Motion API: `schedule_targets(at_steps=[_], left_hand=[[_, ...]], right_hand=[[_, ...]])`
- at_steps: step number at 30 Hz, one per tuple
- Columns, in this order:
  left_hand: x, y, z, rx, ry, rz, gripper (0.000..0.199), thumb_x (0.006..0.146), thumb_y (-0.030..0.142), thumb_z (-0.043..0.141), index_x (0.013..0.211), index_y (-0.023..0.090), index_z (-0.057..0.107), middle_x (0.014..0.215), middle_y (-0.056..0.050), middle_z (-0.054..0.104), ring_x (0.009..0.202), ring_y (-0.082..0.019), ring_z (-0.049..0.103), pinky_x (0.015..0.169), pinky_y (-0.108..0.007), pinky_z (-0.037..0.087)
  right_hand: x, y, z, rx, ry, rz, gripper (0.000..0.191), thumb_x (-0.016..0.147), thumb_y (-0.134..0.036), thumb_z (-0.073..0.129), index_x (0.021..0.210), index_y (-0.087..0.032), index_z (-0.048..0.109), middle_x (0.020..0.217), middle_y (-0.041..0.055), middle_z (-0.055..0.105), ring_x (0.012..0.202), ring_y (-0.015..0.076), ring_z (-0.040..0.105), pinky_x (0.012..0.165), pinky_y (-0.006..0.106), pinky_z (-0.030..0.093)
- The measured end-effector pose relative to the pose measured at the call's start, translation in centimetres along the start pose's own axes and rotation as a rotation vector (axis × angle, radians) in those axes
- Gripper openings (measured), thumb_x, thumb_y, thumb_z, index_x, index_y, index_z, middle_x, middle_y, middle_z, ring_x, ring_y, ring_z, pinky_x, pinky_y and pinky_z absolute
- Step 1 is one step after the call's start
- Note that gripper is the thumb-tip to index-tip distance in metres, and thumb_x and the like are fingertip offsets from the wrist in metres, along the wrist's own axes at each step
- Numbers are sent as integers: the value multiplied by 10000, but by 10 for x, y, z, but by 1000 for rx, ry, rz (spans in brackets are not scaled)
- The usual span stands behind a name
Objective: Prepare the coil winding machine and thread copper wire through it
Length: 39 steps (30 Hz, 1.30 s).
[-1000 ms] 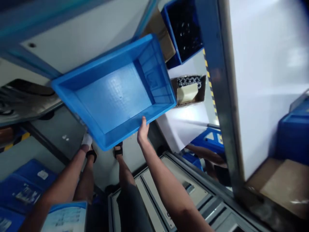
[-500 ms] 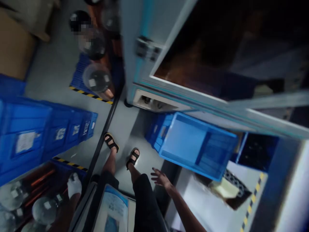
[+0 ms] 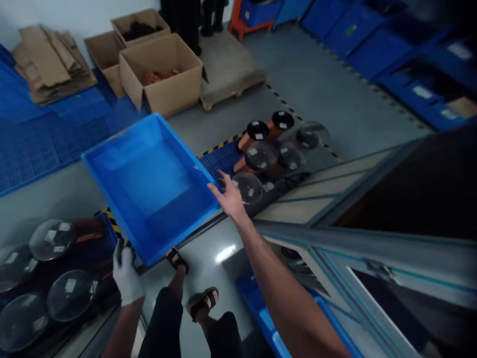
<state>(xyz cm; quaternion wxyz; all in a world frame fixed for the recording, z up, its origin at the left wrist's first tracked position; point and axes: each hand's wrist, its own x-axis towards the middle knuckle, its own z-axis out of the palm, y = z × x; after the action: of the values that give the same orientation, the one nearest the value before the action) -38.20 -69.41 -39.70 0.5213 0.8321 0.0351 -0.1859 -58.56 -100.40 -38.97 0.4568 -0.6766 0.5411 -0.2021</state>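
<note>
Both hands carry an empty blue bin (image 3: 149, 184), held tilted above the grey floor (image 3: 328, 94), in front of the person's sandalled feet (image 3: 201, 301). Left hand (image 3: 125, 278), in a white glove, is clamped on the bin's near corner w/ fingers curled over the rim. Right hand (image 3: 231, 196), bare, is approx. half open: fingers spread and pressed against the bin's right edge, thumb near the rim; can't tell if it wraps under. Just right of that hand: copper-wire spools (image 3: 261, 149) w/ clear domed caps on a blue pallet. More domed spools (image 3: 48, 268) lie bottom left. Cardboard boxes (image 3: 160, 74) stand farther back, well apart.
</note>
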Motion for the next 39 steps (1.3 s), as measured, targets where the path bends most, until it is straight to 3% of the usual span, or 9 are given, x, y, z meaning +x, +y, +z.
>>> schedule_targets(at_steps=[4,8,12,15,18,22,25,30,39], left_hand=[[-5,20,16,143,-163,-201,723,987,431,671,1654,240,469,1588,-118,642,1424,-271,661,1258,-418,521],[-8,25,42,292,-57,-303,599,1057,426,499,1612,202,504,1550,-143,673,1445,-311,647,1251,-443,520],[11,30,41,401,-90,-311,604,1070,482,463,1615,235,548,1551,-134,681,1433,-357,657,1186,-484,555],[57,48,38,444,-193,-205,614,1088,494,448,1647,260,546,1532,-118,701,1395,-345,683,1158,-478,564],[128,87,48,529,-297,-22,564,1082,410,502,1622,275,593,1498,-104,727,1376,-304,690,1152,-404,551],[226,149,88,727,-375,162,498,1058,348,557,1536,264,673,1405,-108,770,1286,-313,724,1100,-398,556],[280,185,121,757,-404,233,461,1058,353,567,1488,258,704,1380,-111,775,1273,-321,728,1094,-417,561],[339,214,161,592,-448,336,552,1057,307,595,1609,314,599,1482,-54,723,1331,-244,709,1105,-322,558],[421,245,214,603,-611,385,542,1052,278,591,1593,307,622,1485,-41,722,1368,-206,691,1177,-291,537]], right_hand=[[17,-35,38,-381,31,196,464,1052,-438,638,1488,-279,669,1207,135,796,1138,317,734,1151,536,508],[8,-26,42,-498,39,261,517,1067,-475,581,1529,-256,653,1286,190,774,1135,360,737,1108,540,527],[5,-26,46,-590,-22,335,568,1086,-563,457,1489,-218,662,1326,225,755,1145,381,743,1058,545,551],[-2,-33,65,-626,-3,441,671,1090,-643,351,1531,-211,614,1328,255,747,1114,401,747,1010,576,560],[-2,-47,96,-608,85,549,753,1083,-668,287,1577,-175,571,1312,300,743,1081,422,751,959,602,565],[29,-79,138,-578,211,624,727,1084,-591,274,1580,-153,575,1302,310,746,1068,429,774,874,582,594],[70,-103,160,-576,243,660,689,1089,-539,273,1563,-141,575,1315,295,750,1094,430,785,872,560,610],[125,-119,181,-517,269,698,678,1094,-547,245,1537,-152,571,1357,304,731,1155,451,777,923,575,609],[170,-132,217,-480,319,812,714,1064,-617,192,1503,-218,590,1309,261,761,1127,457,801,881,600,654]])
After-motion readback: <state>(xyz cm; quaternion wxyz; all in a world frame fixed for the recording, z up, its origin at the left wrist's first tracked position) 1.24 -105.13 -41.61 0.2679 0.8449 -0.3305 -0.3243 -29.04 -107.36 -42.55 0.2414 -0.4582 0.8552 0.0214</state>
